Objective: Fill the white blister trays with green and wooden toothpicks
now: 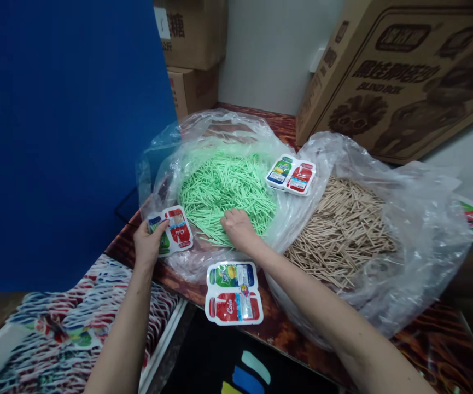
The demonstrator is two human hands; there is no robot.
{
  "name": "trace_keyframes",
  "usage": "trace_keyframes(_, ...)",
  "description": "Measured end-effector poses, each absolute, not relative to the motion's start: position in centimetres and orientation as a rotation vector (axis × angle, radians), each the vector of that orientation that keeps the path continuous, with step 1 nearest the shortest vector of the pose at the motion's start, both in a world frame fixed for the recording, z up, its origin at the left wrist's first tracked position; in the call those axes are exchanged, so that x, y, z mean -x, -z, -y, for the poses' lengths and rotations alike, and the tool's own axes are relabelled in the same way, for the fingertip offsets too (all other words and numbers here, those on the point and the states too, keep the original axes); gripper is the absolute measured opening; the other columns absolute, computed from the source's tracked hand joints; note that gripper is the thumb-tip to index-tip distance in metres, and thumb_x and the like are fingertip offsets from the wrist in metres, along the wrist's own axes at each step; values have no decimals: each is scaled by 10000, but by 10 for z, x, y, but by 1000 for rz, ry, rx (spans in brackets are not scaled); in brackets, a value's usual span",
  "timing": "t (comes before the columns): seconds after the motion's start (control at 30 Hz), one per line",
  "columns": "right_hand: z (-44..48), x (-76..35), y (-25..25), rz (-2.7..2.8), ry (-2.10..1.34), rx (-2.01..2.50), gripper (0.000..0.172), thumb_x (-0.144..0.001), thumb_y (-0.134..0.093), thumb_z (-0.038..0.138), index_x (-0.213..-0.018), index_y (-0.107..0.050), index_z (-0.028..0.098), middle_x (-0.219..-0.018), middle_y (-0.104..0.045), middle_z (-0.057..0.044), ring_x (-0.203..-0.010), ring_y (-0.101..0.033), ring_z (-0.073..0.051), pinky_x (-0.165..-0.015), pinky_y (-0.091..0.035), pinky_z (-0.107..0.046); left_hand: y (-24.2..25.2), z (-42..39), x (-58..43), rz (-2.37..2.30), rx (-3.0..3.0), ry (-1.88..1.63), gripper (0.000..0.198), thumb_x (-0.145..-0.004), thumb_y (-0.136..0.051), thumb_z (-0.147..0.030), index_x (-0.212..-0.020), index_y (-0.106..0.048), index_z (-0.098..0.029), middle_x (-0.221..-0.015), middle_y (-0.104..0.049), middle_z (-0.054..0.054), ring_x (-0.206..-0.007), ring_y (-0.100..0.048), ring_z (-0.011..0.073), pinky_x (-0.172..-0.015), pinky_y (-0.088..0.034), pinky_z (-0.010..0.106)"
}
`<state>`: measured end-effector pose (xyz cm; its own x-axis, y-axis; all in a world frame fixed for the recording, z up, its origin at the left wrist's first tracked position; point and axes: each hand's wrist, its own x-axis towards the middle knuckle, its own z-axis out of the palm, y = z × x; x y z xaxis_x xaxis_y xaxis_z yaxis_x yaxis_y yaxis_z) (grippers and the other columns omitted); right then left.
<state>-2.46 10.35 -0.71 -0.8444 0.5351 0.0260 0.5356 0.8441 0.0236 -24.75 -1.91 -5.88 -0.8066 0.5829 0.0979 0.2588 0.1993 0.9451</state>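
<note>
My left hand [148, 243] grips a small bottle-shaped pack [173, 230] printed with a red cola bottle and a green bottle, holding it at the near left rim of a clear plastic bag [166, 164]. That bag holds a heap of green sticks [223, 191]. My right hand [238, 227] rests knuckles-up on the near edge of the green sticks, fingers curled into the heap; what they pinch is hidden. A second pack [291, 175] lies on the bag's far right edge. A third pack [234, 293] lies flat on the table near me.
Another clear bag [425, 230] at the right holds a heap of brown wooden sticks [343, 230]. Cardboard boxes [400, 71] stand at the back. A blue panel [64, 137] fills the left. A tray of stacked printed packs [68, 328] sits at the lower left.
</note>
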Motion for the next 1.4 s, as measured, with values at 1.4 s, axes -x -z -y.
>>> trace_keyframes(1.4, -54, -48, -6, 1709, -1669, 1038, 47, -673, -633, 214, -675, -628, 167, -579, -599, 33, -578, -545, -121, -584, -418, -248, -2, 13, 112, -1771, -2014, -1131, 138, -892, -533, -217, -860, -666, -196, -775, -660, 39, -770, -606, 181, -699, -457, 300)
